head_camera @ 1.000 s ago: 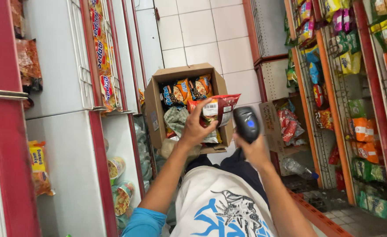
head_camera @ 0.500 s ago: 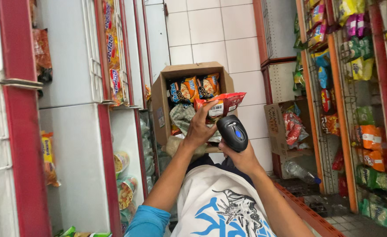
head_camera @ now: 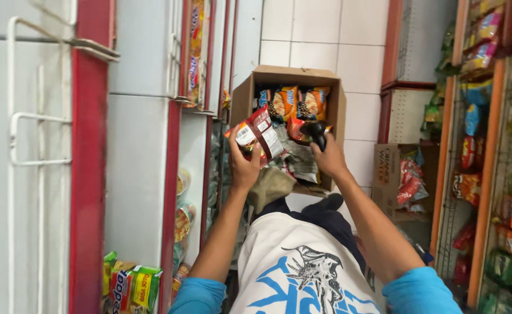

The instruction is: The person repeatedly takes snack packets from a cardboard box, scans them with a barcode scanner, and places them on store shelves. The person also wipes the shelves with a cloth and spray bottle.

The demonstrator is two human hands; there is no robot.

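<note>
Snack packet (head_camera: 259, 135), red and white, pinched in left hand (head_camera: 243, 166), held up over open cardboard box (head_camera: 294, 78). Right hand (head_camera: 327, 158) wrapped around black handheld scanner (head_camera: 316, 132), head aimed toward packet, just beside it, not touching. Box on floor ahead of knees, full of orange snack bags (head_camera: 294, 103). Second box (head_camera: 392, 163) with red packets sits to the right, by shelf rack (head_camera: 488, 145).

1. The black scanner (head_camera: 315, 131) is half hidden in the right hand (head_camera: 329, 160)
2. The left hand (head_camera: 244, 164) covers the red snack packet's (head_camera: 259, 134) lower part
3. The cardboard box's (head_camera: 294, 78) bottom sits behind both hands
4. The right-hand shelves (head_camera: 503, 174) are blurred and cut off by the edge
</note>
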